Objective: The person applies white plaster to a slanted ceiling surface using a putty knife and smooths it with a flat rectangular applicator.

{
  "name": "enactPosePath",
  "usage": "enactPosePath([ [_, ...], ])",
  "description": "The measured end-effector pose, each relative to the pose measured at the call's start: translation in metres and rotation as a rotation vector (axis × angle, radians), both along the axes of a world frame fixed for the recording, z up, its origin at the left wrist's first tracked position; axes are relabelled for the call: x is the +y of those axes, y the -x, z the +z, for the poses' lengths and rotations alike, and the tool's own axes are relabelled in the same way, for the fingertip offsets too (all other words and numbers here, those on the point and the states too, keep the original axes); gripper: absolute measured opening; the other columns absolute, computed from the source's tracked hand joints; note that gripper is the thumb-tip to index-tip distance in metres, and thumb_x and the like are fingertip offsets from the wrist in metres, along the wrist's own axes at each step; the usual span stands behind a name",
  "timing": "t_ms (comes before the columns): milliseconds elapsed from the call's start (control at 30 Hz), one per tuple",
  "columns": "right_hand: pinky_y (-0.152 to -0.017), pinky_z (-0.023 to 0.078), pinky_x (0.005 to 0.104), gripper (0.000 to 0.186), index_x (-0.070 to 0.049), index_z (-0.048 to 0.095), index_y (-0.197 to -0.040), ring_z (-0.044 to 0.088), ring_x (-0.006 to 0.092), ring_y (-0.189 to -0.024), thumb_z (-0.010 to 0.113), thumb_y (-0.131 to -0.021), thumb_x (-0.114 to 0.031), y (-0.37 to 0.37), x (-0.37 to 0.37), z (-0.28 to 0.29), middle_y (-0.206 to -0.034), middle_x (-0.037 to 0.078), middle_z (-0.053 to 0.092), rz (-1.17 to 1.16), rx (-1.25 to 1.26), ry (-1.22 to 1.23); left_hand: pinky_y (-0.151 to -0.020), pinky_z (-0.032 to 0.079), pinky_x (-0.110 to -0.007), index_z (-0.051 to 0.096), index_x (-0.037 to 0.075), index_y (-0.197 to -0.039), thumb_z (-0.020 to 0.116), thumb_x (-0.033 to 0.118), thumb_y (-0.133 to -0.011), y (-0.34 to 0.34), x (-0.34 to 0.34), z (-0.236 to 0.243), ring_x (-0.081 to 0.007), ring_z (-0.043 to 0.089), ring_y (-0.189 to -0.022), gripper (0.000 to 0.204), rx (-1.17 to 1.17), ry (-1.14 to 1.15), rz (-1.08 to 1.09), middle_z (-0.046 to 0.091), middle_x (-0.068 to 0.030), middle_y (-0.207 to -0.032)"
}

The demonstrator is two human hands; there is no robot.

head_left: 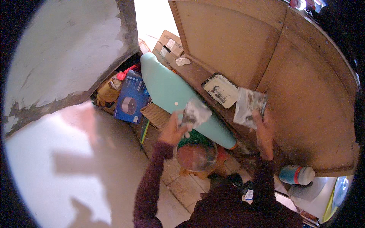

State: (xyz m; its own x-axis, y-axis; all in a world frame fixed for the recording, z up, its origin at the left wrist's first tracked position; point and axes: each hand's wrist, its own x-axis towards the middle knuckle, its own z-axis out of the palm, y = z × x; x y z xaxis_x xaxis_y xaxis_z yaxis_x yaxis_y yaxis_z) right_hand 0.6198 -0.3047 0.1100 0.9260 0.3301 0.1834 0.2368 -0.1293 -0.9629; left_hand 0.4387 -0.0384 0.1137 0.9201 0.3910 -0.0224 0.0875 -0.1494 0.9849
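My left hand (172,131) is raised over the middle, its fingers closed round a flat, whitish scraper-like blade (196,113) with dark smears. To the right, my right hand (264,127) grips the lower edge of a second flat, square blade (249,106), also smeared white and grey. The two blades are held apart. Just behind the right one, a black-rimmed tray (220,90) coated with white paste lies on a brown ledge. The left blade overlaps a long teal board (171,83), shaped like an ironing board. Blur hides the exact make of both blades.
Below my hands stands a clear round tub (195,155) with green and reddish contents. A blue box (132,98), a woven brown piece (156,115) and a cardboard box (168,47) lie leftward. Wooden panels (232,34) bound the right, near a blue jar (296,174). A patchy white wall (76,41) rises left.
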Motion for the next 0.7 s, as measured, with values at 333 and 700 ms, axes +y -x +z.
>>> enactPosePath([
  [333, -0.095, 0.047, 0.0350, 0.036, 0.000, 0.054, -0.128, 0.061, 0.0168, -0.102, 0.059, -0.094, -0.012, 0.041, -0.040, -0.090, -0.118, 0.006, 0.063, 0.046, 0.492, -0.286, -0.061, 0.055, -0.036, 0.053, 0.006, -0.119, 0.073, 0.030, -0.084, -0.159, 0.023, 0.030, -0.0232, 0.064, -0.076, 0.047, 0.422, -0.329, -0.253, 0.066, -0.0125, -0.096],
  [700, -0.081, 0.052, 0.0329, 0.030, -0.007, 0.058, -0.121, 0.060, 0.0139, -0.094, 0.061, -0.095, -0.021, 0.052, -0.055, -0.098, -0.110, 0.002, 0.063, 0.079, 0.656, -0.364, -0.067, 0.058, -0.041, 0.050, 0.003, -0.125, 0.078, 0.030, -0.080, -0.213, 0.017, -0.033, -0.0267, 0.066, -0.089, 0.060, 0.469, -0.325, -0.273, 0.064, -0.0138, -0.110],
])
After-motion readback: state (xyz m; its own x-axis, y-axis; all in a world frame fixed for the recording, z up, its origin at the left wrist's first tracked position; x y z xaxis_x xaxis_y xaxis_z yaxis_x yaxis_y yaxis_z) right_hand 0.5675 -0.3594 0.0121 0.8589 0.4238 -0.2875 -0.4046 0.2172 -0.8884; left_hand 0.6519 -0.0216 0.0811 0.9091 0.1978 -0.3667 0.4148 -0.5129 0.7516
